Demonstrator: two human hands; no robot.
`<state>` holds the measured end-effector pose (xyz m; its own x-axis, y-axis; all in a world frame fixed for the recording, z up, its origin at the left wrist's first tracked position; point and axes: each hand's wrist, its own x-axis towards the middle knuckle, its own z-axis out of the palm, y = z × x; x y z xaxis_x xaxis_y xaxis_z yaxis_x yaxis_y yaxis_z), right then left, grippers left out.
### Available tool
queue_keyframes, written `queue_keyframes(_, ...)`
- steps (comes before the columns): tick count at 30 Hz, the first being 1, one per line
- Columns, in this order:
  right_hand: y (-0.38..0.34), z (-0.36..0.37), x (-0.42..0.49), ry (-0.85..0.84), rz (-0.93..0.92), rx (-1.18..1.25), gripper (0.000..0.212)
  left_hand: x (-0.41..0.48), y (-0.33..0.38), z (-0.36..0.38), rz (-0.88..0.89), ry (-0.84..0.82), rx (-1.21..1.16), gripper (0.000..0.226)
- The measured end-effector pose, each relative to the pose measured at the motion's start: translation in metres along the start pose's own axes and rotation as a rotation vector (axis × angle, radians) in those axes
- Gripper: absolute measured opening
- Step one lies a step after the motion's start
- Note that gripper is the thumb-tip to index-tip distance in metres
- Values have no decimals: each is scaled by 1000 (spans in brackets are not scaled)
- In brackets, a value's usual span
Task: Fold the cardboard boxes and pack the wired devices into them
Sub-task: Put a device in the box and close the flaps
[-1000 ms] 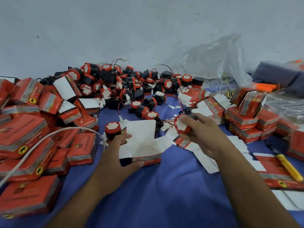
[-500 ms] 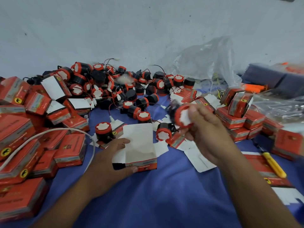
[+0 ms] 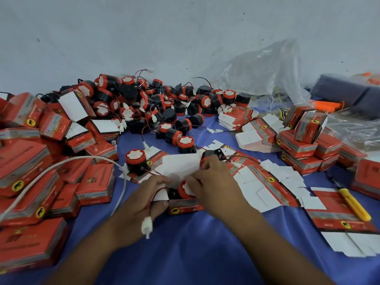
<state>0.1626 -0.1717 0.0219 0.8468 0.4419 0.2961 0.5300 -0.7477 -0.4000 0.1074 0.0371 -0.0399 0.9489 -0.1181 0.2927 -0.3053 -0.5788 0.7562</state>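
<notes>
An open red cardboard box (image 3: pixel 185 207) with raised white flaps sits on the blue cloth at centre. My left hand (image 3: pixel 139 204) grips its left side. My right hand (image 3: pixel 213 188) holds a red and black wired device (image 3: pixel 184 190) down inside the box mouth. The device's red wire runs over my left hand, and its white connector (image 3: pixel 146 226) lies on my left wrist. A heap of loose wired devices (image 3: pixel 156 103) lies behind, against the wall.
Closed red boxes (image 3: pixel 30 167) are piled at left, with a white cable (image 3: pixel 61 165) curving over them. Flat unfolded box blanks (image 3: pixel 267 182) lie at right, next to a yellow-handled tool (image 3: pixel 353 204). More packed boxes (image 3: pixel 302 145) and a clear plastic bag (image 3: pixel 263 73) stand at back right.
My right hand carried the device from mid-air at the right down into the open box. Its wire and connector now trail over my left hand, which kept hold of the box.
</notes>
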Motion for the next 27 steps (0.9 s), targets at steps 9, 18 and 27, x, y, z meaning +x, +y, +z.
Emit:
queue_keyframes(9, -6, 2, 4, 102, 25, -46, 23, -3, 47, -12, 58, 188, -42, 35)
queue_keyframes(18, -13, -17, -10, -103, -15, 142, 31, -8, 39, -1, 9, 203, 168, 20)
queue_keyframes(27, -19, -12, -1, -166, 134, 163, 34, -4, 56, -5, 336, 418, 436, 28)
